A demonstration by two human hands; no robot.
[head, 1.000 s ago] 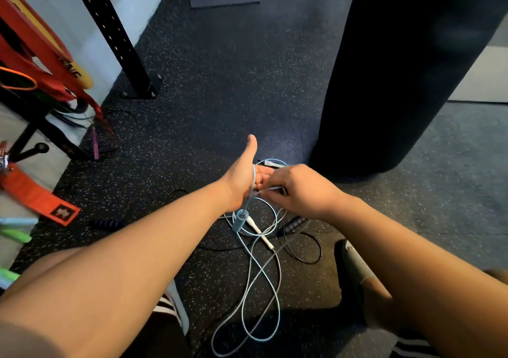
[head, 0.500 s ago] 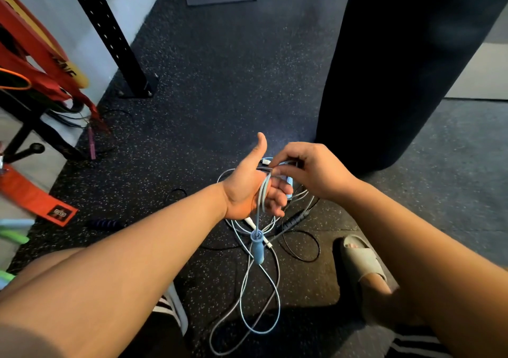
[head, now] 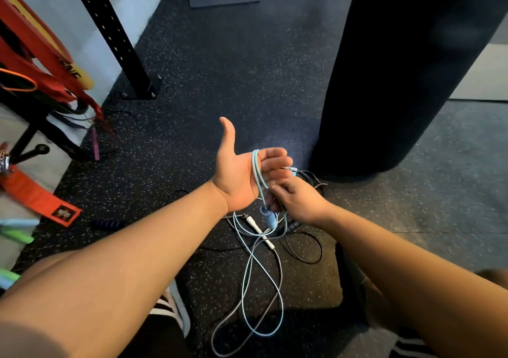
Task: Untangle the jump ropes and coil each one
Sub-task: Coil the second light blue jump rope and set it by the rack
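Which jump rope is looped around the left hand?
The light blue rope, wound over the left hand's fingers; the black rope lies on the floor.

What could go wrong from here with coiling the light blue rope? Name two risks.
1. The light blue rope sits in loose loops over the left grip and may slip off.
2. Its slack on the floor lies mixed with the white handle and black rope, so pulling could tighten the tangle.
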